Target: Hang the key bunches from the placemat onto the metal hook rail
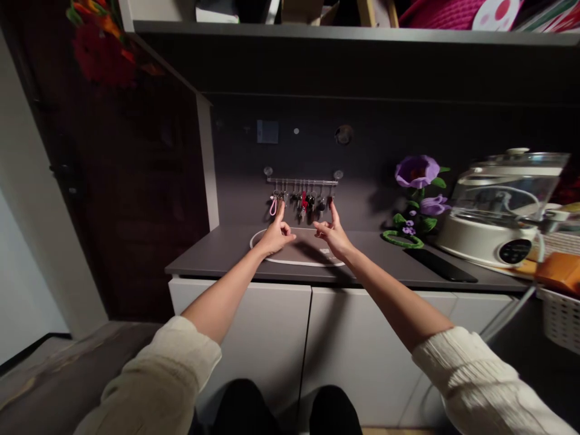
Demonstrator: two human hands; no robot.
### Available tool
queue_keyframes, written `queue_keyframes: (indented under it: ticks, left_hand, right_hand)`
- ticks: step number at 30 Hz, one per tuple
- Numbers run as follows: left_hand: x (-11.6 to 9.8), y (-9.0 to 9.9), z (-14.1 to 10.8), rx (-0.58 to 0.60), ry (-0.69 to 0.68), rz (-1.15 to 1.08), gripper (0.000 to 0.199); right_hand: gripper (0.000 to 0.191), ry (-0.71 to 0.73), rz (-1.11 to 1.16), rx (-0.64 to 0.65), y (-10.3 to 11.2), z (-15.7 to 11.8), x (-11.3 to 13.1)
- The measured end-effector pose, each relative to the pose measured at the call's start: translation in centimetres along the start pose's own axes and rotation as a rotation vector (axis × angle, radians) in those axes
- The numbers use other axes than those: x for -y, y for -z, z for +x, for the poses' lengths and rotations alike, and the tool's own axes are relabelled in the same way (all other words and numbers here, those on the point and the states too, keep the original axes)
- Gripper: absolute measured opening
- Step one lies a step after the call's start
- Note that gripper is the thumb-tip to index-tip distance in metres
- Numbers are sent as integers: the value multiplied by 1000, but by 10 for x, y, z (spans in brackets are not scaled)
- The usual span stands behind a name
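Observation:
A hook rail is fixed to the dark back panel, with several keys and key rings hanging from it. At its left end dangles a pink loop; a red item hangs near the middle. My left hand is raised in front of the left end, index finger pointing up and thumb held apart. My right hand points up the same way at the right end. Neither hand holds anything; whether the fingertips touch the hanging items I cannot tell. Below both hands lies an oval mat with a pale rim.
On the counter to the right stand purple artificial flowers, a black flat object and a white appliance with a clear top. A white basket sits at far right. Overhead runs a loaded shelf.

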State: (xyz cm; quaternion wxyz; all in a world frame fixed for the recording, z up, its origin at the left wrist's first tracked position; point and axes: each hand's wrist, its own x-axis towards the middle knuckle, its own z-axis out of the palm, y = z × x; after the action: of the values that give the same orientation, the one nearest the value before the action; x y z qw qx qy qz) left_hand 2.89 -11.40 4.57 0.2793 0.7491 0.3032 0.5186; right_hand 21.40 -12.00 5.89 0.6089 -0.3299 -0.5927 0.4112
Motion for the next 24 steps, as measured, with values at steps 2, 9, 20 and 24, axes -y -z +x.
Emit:
queue_keyframes:
  ticks: [2, 9, 20, 24]
  left_hand:
    - [0, 3, -14, 36, -10, 31, 102]
    - [14, 8, -41, 29, 51, -12, 106]
    - [21, 7, -43, 0, 139, -116, 111]
    - [32, 12, -33, -80, 271, -120, 104]
  right_hand:
    - [96, 32, -75, 36, -2, -15, -2]
    - [99, 39, -219, 122, 3, -47, -13]
    - [95, 16, -239, 120, 3, -50, -14]
    - [79, -1, -277, 103, 13, -35, -20]
